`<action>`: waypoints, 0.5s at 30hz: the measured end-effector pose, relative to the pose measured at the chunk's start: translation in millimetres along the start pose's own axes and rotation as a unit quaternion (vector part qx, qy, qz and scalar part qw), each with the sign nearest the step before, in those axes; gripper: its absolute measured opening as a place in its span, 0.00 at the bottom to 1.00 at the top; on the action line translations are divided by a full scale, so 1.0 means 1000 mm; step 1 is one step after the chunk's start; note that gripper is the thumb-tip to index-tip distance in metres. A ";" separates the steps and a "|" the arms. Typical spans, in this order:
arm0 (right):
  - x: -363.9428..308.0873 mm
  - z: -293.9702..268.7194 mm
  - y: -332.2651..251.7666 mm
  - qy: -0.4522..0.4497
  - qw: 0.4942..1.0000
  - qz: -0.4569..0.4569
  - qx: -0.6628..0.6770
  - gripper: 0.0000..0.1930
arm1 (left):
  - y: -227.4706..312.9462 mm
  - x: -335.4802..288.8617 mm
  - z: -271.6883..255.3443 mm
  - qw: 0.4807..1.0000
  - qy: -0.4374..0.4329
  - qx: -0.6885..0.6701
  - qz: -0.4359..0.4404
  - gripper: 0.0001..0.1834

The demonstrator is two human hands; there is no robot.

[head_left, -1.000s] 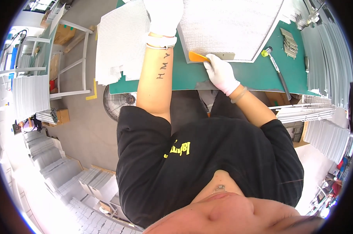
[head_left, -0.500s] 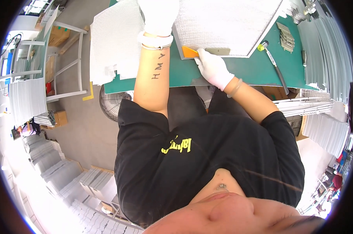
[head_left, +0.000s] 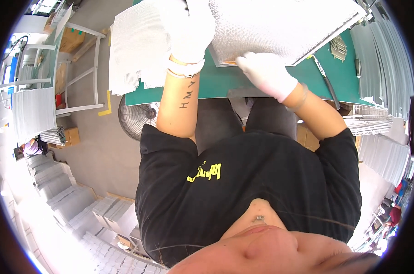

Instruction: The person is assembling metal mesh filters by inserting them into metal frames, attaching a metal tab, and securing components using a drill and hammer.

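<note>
A silver-framed mesh panel (head_left: pixel 280 27) lies on the green table (head_left: pixel 211 86) in front of me. My right hand (head_left: pixel 268 75), in a white glove, is closed at the panel's near edge. It grips an orange scraper (head_left: pixel 229 62), of which only a thin sliver shows beyond the fingertips. My left hand (head_left: pixel 192 29), also white-gloved, reaches to the panel's left side. Its fingers run up to the top edge of the view and blur into the white, so their hold is unclear. Left of that hand lies a stack of white mesh sheets (head_left: pixel 136 45).
A hammer (head_left: pixel 325 78) with a black handle lies right of the panel, near a pile of small metal strips (head_left: pixel 338 48). Grey panels (head_left: pixel 387 59) stand at the right. A floor fan (head_left: pixel 140 116) and a metal rack (head_left: pixel 81 77) are at the left.
The panel has turned and its right side has swung away from me. My right hand has moved slightly right, and the scraper now shows only as a sliver. My left hand has come nearer.
</note>
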State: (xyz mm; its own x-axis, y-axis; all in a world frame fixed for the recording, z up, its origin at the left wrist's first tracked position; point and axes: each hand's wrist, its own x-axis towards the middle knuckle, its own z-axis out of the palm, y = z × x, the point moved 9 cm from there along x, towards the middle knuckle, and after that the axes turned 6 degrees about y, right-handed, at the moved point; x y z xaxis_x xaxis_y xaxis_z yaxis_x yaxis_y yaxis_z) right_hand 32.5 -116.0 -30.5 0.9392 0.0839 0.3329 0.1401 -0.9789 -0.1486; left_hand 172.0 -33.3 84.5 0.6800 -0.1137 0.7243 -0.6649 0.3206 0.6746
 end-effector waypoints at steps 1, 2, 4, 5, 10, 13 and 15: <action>0.005 0.002 -0.006 0.011 1.000 -0.016 0.014 0.03 | -0.001 -0.001 0.002 1.000 0.001 -0.001 -0.001 0.19; 0.012 0.006 -0.011 0.010 1.000 -0.018 0.014 0.03 | 0.014 0.002 0.006 0.999 0.017 0.026 0.043 0.19; 0.022 0.008 -0.016 0.022 0.999 -0.008 0.039 0.06 | 0.026 0.005 0.009 0.994 0.034 0.054 0.086 0.19; 0.025 0.008 -0.018 0.021 0.999 -0.010 0.039 0.06 | 0.025 0.006 0.009 0.994 0.028 0.055 0.091 0.19; 0.028 0.029 -0.023 -0.052 0.995 -0.033 0.076 0.09 | 0.019 0.012 0.015 0.998 0.009 0.018 0.060 0.19; 0.027 0.029 -0.023 -0.037 0.996 -0.021 0.084 0.09 | 0.016 0.012 0.015 0.998 0.009 0.007 0.057 0.19; 0.024 0.032 -0.022 -0.036 0.996 -0.018 0.082 0.09 | 0.019 0.009 0.016 0.997 0.012 0.017 0.076 0.19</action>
State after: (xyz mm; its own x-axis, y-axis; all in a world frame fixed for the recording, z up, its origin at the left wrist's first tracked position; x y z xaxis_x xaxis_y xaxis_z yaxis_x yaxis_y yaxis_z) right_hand 61.9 -87.0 -48.8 0.9518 0.1381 0.2737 0.2186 -0.9317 -0.2901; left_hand 160.6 -43.5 106.5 0.5771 -0.0442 0.8155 -0.7707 0.3010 0.5617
